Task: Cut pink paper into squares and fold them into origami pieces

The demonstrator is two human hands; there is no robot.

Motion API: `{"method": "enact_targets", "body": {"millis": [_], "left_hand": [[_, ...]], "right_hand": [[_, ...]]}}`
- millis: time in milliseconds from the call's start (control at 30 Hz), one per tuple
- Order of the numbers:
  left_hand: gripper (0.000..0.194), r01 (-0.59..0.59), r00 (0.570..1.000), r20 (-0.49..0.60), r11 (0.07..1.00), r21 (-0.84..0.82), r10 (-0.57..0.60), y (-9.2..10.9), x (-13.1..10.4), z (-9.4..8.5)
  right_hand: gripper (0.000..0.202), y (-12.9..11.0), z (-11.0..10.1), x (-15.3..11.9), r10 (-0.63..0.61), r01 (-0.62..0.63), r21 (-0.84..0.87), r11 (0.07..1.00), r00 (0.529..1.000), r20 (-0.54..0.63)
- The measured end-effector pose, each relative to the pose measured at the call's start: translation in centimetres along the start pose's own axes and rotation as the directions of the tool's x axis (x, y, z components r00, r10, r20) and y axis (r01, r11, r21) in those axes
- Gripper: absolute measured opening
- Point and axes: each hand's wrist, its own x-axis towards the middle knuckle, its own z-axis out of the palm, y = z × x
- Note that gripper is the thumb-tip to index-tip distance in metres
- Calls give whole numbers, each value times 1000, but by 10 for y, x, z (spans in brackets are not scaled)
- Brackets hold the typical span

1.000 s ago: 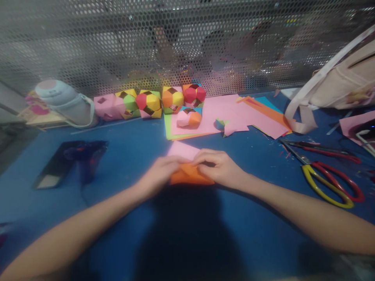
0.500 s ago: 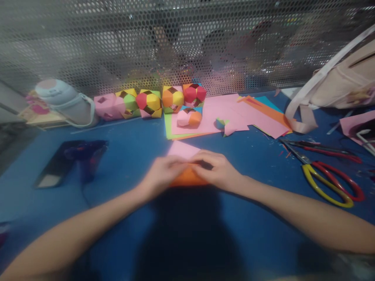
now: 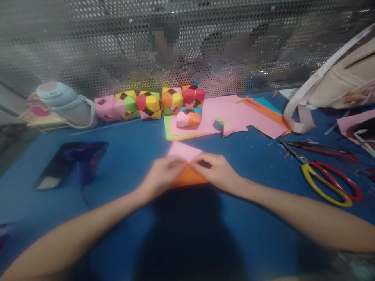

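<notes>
Illumination: dim. A dark, soft-edged shadow (image 3: 181,234) covers the table (image 3: 117,253) at lower centre; main light is above and behind the wearer. The left hand (image 3: 164,173) and phone (image 3: 54,166) are blurred. A pixelated patch interrupts the mesh (image 3: 117,50). Frame edges appear stretched.

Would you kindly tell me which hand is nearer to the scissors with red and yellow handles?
Right: the right hand is left of the scissors; the left hand is farther left.

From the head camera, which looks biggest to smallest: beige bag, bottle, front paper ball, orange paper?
1. Beige bag
2. Bottle
3. Front paper ball

Orange paper: unsure; left hand and right hand partly cover it.
</notes>
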Motion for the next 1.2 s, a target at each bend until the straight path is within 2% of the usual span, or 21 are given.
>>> {"method": "enact_targets", "body": {"millis": [233,533,833,1000,1133,1200], "left_hand": [[22,58,998,-35,995,-86,-61,-8,4,0],[22,64,998,-19,995,-78,-66,-3,2,1],[22,5,1000,7,1000,-18,-5,2,-1,2],[21,-15,1000,16,1000,12,15,4,-3,2],[22,-39,998,43,999,38,38,3,-3,1],[23,-35,997,63,999,20,34,2,-2,1]], "right_hand": [[15,-2,-2,2,146,-148,87,985,989,25],[16,-4,-6,5,227,-231,184,955,973,45],[17,-8,-5,5,192,-200,103,974,978,87],[22,-10,-7,4,132,-135,36,990,989,73],[19,-7,-7,3,82,-85,18,996,990,114],[18,-5,-6,2,63,-64,10,998,993,98]]}}
